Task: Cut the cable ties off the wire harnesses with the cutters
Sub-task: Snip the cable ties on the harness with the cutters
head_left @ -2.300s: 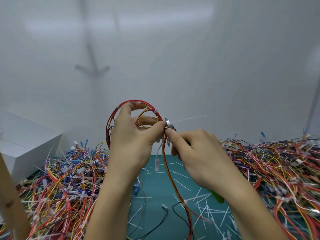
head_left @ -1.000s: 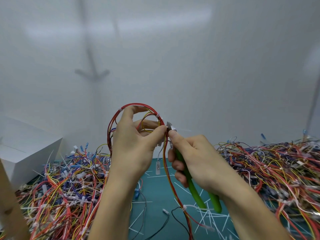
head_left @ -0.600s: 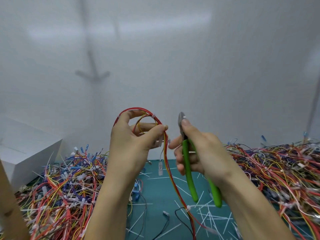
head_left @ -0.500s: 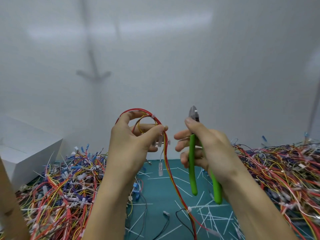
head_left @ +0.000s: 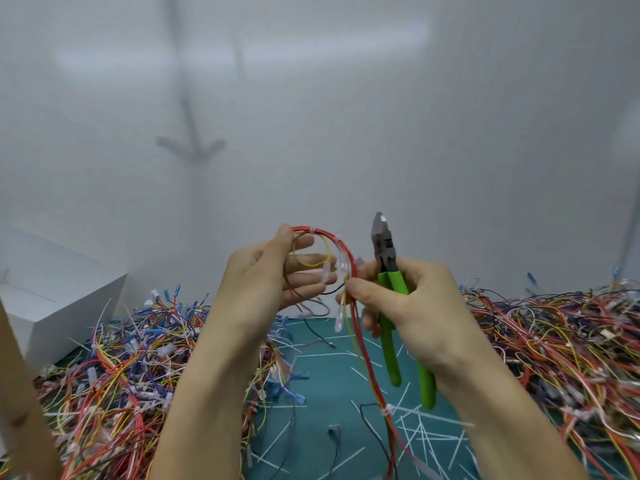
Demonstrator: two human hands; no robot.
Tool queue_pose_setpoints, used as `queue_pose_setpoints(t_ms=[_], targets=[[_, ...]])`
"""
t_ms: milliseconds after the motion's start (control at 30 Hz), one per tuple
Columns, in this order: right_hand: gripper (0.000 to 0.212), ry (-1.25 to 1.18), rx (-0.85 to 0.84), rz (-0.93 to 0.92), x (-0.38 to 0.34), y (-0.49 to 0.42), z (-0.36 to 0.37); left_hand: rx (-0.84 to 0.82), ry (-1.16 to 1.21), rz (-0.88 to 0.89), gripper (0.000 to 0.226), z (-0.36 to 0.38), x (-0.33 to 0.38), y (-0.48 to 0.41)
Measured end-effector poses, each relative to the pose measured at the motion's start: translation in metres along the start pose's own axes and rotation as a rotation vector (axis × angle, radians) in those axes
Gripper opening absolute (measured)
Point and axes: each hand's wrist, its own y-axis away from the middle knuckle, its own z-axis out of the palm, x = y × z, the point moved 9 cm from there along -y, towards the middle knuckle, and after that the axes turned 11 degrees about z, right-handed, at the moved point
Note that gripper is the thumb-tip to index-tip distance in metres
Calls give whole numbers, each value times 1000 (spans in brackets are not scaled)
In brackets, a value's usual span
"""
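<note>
Since half a second ago the right hand (head_left: 412,306) has swung in to the wire bundle (head_left: 337,239), and the left hand (head_left: 266,271) has loosened its pinch.

Head camera, looking forward and down: both hands are raised above the far edge of a green mat (head_left: 329,368). The left hand is nearly flat, its fingers straight and spread, with the bundle's loop lying across them. The bundle is mostly thin red wires with one yellow wire curling inside the loop, and several clear plastic plugs (head_left: 343,268) hang off it. A small white cable tie (head_left: 312,231) cinches the top of the loop. From the loop a red tail drops to the mat, bound by a second tie (head_left: 388,408).

The right hand's fingers are curled round the green handles of the cutters (head_left: 390,282), whose metal nose points straight up above the mat. Its thumb and forefinger also pinch the red wires just under the loop.

Cut white tie strips (head_left: 422,420) litter the mat. Tangled wire heaps sit left (head_left: 121,358) and right (head_left: 554,341) of the mat, with a white box (head_left: 52,292) beyond the left heap.
</note>
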Motion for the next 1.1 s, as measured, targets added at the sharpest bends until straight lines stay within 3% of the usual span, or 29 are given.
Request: queue_pose_setpoints(t_ms=[167, 233, 300, 467, 600, 833, 1100], targets=[[9, -128, 58, -11, -1, -1, -12, 46, -439, 165, 16, -21, 12, -3], [9, -161, 71, -13, -1, -2, -14, 12, -489, 241, 10, -18, 20, 0], [9, -187, 100, -18, 1, -3, -17, -116, -462, 237, 15, -4, 20, 3], [10, -248, 173, -19, 6, -5, -25, -616, -496, 28, 16, 39, -10, 24], [8, -281, 202, -1, 9, -7, -30, -816, -543, -56, 14, 52, -30, 36], [4, -236, 205, 48, 18, -12, -30, -771, -469, -34, 3, 48, -26, 32], [15, -25, 77, 109, 24, -16, -14, -468, -367, 1, 10, 31, -17, 16]])
